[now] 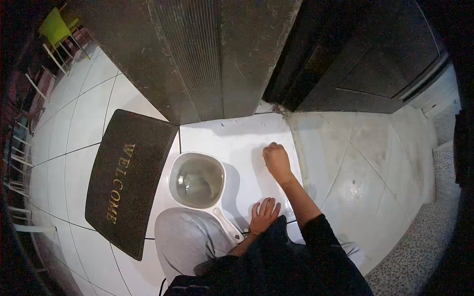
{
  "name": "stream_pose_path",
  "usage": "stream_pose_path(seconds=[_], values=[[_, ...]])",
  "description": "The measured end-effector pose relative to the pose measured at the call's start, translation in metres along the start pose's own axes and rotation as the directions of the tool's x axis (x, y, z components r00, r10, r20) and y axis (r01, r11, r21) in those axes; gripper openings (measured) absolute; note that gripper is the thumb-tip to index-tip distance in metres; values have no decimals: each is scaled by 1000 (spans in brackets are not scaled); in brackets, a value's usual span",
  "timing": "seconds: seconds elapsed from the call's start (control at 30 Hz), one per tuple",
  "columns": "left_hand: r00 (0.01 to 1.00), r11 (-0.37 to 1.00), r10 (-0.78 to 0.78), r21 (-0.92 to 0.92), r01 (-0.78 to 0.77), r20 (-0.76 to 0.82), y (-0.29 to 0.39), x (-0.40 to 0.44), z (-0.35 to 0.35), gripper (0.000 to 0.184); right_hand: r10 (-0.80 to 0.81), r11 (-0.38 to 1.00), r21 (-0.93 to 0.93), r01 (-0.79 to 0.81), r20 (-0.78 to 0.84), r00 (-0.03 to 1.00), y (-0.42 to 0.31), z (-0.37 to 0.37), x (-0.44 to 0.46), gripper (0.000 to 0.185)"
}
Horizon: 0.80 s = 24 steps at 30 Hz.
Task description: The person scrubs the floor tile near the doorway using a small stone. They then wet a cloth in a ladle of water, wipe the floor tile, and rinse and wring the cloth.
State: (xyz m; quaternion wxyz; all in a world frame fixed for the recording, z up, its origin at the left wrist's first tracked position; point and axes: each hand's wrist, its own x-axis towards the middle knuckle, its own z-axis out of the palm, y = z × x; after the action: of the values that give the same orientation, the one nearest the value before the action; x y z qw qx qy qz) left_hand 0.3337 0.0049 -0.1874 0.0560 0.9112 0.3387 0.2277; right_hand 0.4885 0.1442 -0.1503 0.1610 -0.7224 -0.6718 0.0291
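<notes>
My right hand (277,162) is closed in a fist above the white floor tiles, with its fingers curled; whatever it may hold is too small to make out. Lower and to its left, my left hand (264,215) rests on the tile with fingers spread, nothing in it. A white dipper (220,170) with a long handle stands on the floor left of my hands, holding clear liquid. Its handle points down toward my left wrist, beside my bent knee. Small dark specks lie on the tile near the base of the dark pillar (197,64).
A dark mat (131,182) reading WELCOME lies left of the dipper. A dark wooden door (365,64) stands at the upper right, beyond the pillar. Dull tiles (355,167) and a speckled step (410,251) are at the right. A green chair (55,27) stands far left.
</notes>
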Motion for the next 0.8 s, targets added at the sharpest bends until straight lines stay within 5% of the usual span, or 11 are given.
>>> stream_pose_path(seconds=[0.23, 0.33, 0.63, 0.8], values=[[997, 997, 27, 69, -22, -70, -4, 1, 4, 34, 133, 991, 32, -129, -190, 973, 21, 4, 52, 3], [998, 990, 57, 129, -54, -17, -6, -1, 3, 32, 85, 994, 75, -80, -73, 994, 18, 2, 27, 5], [997, 980, 70, 187, -63, -33, -6, -1, 7, 35, 134, 990, -21, -142, -214, 967, 19, 17, 60, 10], [1000, 994, 17, 105, -19, 17, -1, -3, 8, 37, 128, 992, 4, -128, -138, 982, 10, 12, 16, 7]])
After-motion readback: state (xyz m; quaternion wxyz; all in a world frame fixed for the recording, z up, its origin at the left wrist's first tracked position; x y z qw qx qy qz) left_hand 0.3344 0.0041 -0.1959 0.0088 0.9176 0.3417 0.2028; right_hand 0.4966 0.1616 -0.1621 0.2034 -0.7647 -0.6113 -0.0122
